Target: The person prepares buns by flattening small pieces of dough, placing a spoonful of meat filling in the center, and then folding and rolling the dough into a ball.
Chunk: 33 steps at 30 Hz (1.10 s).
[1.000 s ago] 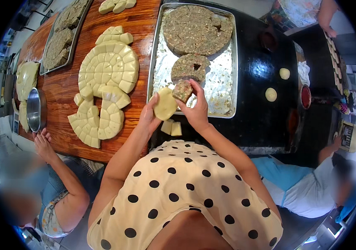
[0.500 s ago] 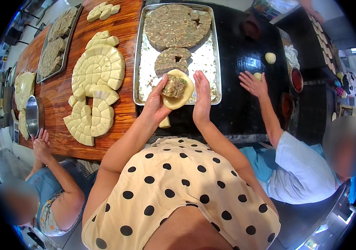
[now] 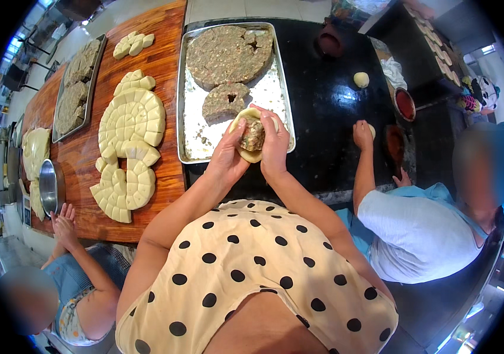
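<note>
Both hands cup a flat round of pale dough (image 3: 251, 157) with a lump of speckled filling (image 3: 253, 135) on it. My left hand (image 3: 226, 152) holds the near left side, thumb against the filling. Wrapped round the right side is my right hand (image 3: 275, 147), its thumb also at the filling. The dough's edges bend up around the lump, and its top remains open. Just beyond my hands, a metal tray (image 3: 190, 154) holds a large slab of filling (image 3: 228, 56) and a smaller piece (image 3: 223, 101) with a notch in it.
Cut dough pieces (image 3: 131, 121) cover part of the wooden table at left, near a second filling tray (image 3: 99, 82) and a metal bowl (image 3: 51, 187). Co-workers sit on both sides. At right are a dough ball (image 3: 361, 79) and a red-filled bowl (image 3: 404, 104).
My right hand has closed onto the dough round, folding its edge up around the filling. The right co-worker's flat hand has curled over a dough ball. The view has shifted slightly.
</note>
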### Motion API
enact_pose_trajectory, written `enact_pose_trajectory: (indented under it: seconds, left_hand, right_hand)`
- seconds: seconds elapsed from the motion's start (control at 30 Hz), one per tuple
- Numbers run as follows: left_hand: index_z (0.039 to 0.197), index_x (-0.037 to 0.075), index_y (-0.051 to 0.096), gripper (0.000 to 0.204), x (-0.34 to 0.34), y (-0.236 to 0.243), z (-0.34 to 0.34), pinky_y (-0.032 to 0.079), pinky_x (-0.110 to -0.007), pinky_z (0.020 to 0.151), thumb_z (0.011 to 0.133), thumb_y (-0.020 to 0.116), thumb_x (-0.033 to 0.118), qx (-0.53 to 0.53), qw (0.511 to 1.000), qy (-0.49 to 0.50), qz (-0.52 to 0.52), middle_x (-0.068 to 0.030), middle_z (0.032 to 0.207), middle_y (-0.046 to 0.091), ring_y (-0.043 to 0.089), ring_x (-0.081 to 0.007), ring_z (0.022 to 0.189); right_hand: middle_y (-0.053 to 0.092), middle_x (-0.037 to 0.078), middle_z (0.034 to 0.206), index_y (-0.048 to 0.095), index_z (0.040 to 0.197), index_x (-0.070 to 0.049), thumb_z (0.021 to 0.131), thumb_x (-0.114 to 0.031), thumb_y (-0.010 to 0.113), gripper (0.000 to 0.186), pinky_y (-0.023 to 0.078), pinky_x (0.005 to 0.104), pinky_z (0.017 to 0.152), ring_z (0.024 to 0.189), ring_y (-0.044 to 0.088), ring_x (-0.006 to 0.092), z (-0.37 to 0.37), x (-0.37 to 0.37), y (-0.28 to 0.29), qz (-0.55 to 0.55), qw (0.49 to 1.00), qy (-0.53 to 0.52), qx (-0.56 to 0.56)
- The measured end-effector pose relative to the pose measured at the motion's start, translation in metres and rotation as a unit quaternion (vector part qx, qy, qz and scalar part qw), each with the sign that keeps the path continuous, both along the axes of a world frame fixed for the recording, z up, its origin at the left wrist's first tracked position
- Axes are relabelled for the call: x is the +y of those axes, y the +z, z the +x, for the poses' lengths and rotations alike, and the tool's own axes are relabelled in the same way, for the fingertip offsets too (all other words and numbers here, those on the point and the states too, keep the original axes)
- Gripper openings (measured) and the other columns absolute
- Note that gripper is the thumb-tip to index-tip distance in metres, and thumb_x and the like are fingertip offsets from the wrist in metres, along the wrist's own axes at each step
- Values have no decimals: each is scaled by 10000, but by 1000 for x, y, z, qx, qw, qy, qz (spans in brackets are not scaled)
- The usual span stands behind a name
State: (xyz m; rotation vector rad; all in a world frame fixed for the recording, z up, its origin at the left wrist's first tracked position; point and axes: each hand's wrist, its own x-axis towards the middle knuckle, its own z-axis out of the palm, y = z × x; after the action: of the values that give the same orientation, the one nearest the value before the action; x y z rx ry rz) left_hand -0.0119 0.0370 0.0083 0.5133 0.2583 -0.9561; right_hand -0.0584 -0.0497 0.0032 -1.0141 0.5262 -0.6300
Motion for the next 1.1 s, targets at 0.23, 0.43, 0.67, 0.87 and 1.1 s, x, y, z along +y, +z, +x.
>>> enact_pose_trajectory:
  seconds: [0.23, 0.43, 0.67, 0.87, 1.1]
  left_hand:
    - [1246, 90, 561, 334, -4, -3, 12, 532, -422, 958, 973, 615, 274, 4, 998, 2, 59, -90, 1207, 620, 625, -233, 1112]
    - [1259, 92, 554, 461, 2, -10, 18, 517, -434, 984, 958, 590, 438, -4, 999, -24, 44, -106, 1246, 607, 619, -246, 1121]
    - [1221, 73, 560, 578, -9, -18, 1, 520, -327, 752, 991, 435, 588, -128, 963, 9, 235, -55, 1069, 630, 624, -155, 951]
    - [1150, 96, 553, 537, 2, -75, 12, 473, -312, 699, 1031, 316, 563, -161, 944, -33, 286, -32, 985, 575, 584, -146, 894]
    - [1408, 38, 443, 931, 19, -16, 33, 470, -396, 996, 882, 340, 799, -147, 957, -171, 182, -141, 1336, 553, 579, -243, 1188]
  right_hand:
    - [659, 104, 1206, 634, 1174, 30, 1011, -184, 501, 300, 428, 295, 1003, 1093, 590, 153, 2, 3, -6, -105, 994, -6, 6]
    - [533, 159, 1384, 470, 1409, 8, 1062, -468, 258, 626, 340, 329, 1109, 1287, 487, 206, 3, -21, -8, 32, 993, 113, -16]
    - [639, 163, 1232, 628, 1217, -40, 1012, -401, 483, 440, 393, 374, 1061, 1151, 593, 335, 4, -1, -19, -392, 913, 90, 74]
    - [668, 156, 1173, 675, 1116, -22, 940, -218, 631, 267, 499, 368, 928, 1056, 648, 304, 2, 20, -24, -440, 893, 51, 82]
    - [683, 96, 1019, 667, 1088, -13, 965, -157, 593, 204, 521, 294, 871, 960, 648, 172, 11, -23, -13, 265, 961, 54, -56]
